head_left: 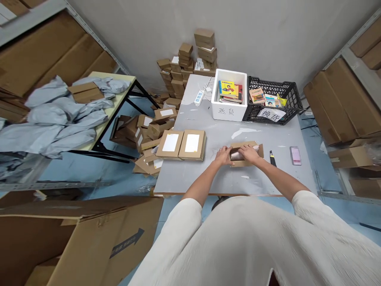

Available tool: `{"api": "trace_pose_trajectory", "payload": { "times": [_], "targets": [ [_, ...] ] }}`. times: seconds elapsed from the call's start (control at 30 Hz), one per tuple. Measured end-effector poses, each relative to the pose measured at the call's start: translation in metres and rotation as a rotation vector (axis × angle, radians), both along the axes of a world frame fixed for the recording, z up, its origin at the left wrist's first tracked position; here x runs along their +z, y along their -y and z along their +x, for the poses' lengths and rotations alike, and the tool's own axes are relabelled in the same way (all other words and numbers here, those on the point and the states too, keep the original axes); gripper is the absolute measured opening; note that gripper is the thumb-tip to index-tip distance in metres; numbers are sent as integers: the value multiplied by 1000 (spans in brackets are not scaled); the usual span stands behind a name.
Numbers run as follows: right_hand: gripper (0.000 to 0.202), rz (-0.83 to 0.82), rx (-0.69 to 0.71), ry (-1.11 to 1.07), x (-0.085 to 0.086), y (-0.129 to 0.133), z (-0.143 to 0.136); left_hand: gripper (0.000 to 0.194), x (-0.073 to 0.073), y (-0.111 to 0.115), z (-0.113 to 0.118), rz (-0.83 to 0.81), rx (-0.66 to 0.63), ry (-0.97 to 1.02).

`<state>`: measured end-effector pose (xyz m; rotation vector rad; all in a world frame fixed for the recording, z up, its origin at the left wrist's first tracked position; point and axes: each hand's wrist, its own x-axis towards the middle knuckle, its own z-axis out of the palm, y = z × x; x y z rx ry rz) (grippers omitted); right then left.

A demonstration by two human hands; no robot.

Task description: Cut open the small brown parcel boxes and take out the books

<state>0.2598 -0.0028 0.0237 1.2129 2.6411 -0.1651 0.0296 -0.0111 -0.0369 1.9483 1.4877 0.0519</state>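
A small open cardboard box (246, 163) lies on the grey table in front of me. Inside it is a pinkish, roll-like item (237, 155), partly covered by my fingers. My left hand (224, 155) grips the box at its left end, thumb near the front edge. Over the right part of the box, my right hand (249, 153) has its fingers curled on the pinkish item. To the right of the box lies a black and yellow utility knife (272, 159), apart from both hands.
Flat cardboard boxes (193, 145) with white labels sit at the table's left. A white foam bin (229, 114) and a black crate (293, 99), both with books, stand behind. A phone (295, 155) lies right. Cartons crowd the floor; grey bags (47, 113) cover a side table.
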Motion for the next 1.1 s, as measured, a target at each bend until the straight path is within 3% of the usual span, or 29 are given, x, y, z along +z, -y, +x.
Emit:
{"api": "trace_pose_trajectory", "payload": {
  "times": [0.3, 0.47, 0.67, 0.8, 0.97, 1.1],
  "targets": [
    [37, 35, 13, -106, 30, 2, 27, 120, 9, 2, 3, 11, 41, -57],
    [42, -4, -111, -164, 42, 6, 34, 120, 15, 6, 3, 21, 39, -76],
    [45, 151, -297, -372, 61, 1, 45, 119, 21, 5, 0, 40, 122, -115],
    [47, 214, -348, -443, 71, 4, 53, 117, 28, -7, -4, 82, 181, -189],
    [46, 184, -322, -438, 70, 20, 61, 106, 34, -25, -9, 142, 273, -228],
    [46, 81, -280, -328, 50, 30, 62, 90, 33, -36, -10, 127, 286, -213]
  ]
}}
